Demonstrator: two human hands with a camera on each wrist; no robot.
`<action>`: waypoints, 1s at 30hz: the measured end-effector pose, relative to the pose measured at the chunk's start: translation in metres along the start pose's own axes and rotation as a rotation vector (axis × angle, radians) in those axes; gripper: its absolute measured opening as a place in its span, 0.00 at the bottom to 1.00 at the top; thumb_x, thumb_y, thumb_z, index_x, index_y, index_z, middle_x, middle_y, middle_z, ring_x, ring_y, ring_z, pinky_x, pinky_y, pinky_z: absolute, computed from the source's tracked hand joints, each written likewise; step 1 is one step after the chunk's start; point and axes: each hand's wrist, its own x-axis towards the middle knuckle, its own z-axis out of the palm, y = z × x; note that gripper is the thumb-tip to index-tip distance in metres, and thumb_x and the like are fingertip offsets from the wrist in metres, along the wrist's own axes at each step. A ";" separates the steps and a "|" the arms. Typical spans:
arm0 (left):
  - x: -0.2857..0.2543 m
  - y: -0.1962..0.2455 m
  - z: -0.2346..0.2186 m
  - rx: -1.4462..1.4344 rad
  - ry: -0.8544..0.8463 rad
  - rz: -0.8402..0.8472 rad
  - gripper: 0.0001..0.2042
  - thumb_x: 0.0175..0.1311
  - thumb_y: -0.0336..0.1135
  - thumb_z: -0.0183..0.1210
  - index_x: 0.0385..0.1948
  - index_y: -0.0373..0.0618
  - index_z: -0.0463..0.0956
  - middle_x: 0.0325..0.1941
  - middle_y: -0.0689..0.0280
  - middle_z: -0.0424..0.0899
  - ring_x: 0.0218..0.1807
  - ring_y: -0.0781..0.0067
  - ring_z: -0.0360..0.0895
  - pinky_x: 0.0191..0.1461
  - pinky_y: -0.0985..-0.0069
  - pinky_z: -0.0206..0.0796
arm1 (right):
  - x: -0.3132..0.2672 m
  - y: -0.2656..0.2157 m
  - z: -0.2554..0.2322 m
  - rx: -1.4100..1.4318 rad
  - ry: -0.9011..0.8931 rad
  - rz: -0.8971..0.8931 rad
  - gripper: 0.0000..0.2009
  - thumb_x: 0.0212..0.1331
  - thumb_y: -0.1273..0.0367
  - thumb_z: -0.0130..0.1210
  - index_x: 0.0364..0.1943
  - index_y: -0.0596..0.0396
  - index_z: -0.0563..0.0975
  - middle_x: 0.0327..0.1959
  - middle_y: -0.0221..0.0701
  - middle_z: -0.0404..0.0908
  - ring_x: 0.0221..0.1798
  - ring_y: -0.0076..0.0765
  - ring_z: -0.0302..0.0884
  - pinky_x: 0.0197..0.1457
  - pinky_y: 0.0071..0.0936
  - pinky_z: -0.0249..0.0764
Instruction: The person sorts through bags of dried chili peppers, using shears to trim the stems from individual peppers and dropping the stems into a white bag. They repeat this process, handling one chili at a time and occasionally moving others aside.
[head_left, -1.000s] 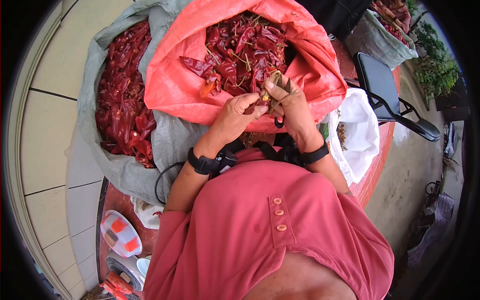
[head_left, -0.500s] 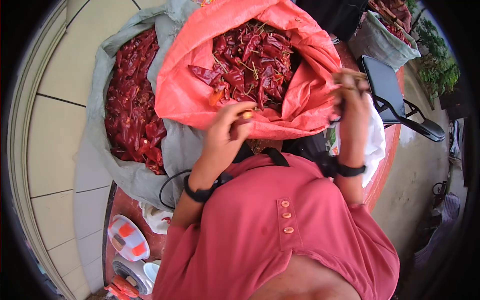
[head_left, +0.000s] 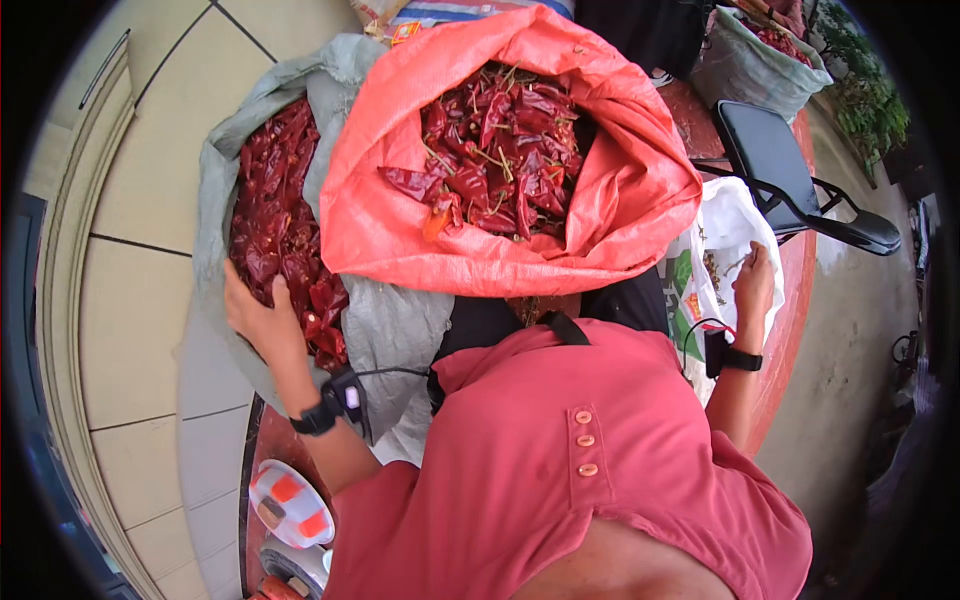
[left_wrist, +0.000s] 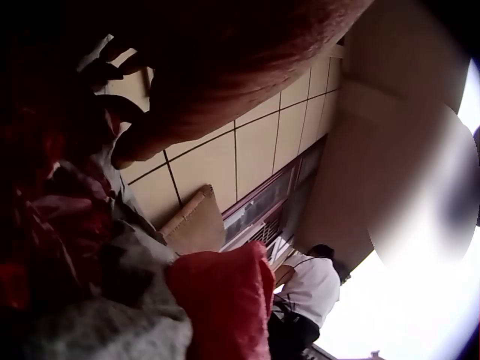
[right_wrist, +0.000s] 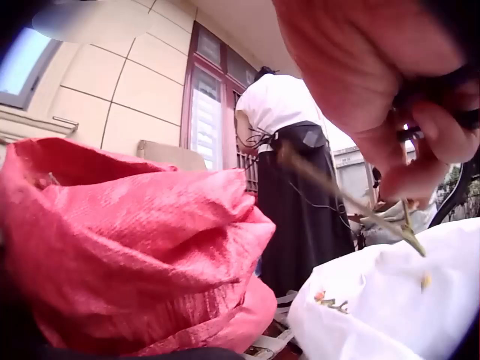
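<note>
By red chillies (head_left: 270, 220) in a grey sack (head_left: 385, 330), the left hand (head_left: 265, 315) is spread; the right hand (head_left: 755, 290), grip unclear, is at a white bag (head_left: 735, 212) with stems (head_left: 712, 270).

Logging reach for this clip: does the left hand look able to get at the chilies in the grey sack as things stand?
Most likely yes: the left hand is at the edge of the open grey sack, right beside the chilies, with nothing apparent blocking it.
</note>
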 end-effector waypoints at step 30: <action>-0.131 0.143 0.078 -0.975 -1.352 0.021 0.08 0.64 0.29 0.56 0.43 0.39 0.78 0.32 0.67 0.84 0.29 0.82 0.77 0.35 0.82 0.70 | -0.107 -0.117 -0.020 0.161 -0.793 -0.762 0.10 0.59 0.63 0.52 0.37 0.53 0.78 0.34 0.42 0.81 0.40 0.51 0.80 0.42 0.44 0.75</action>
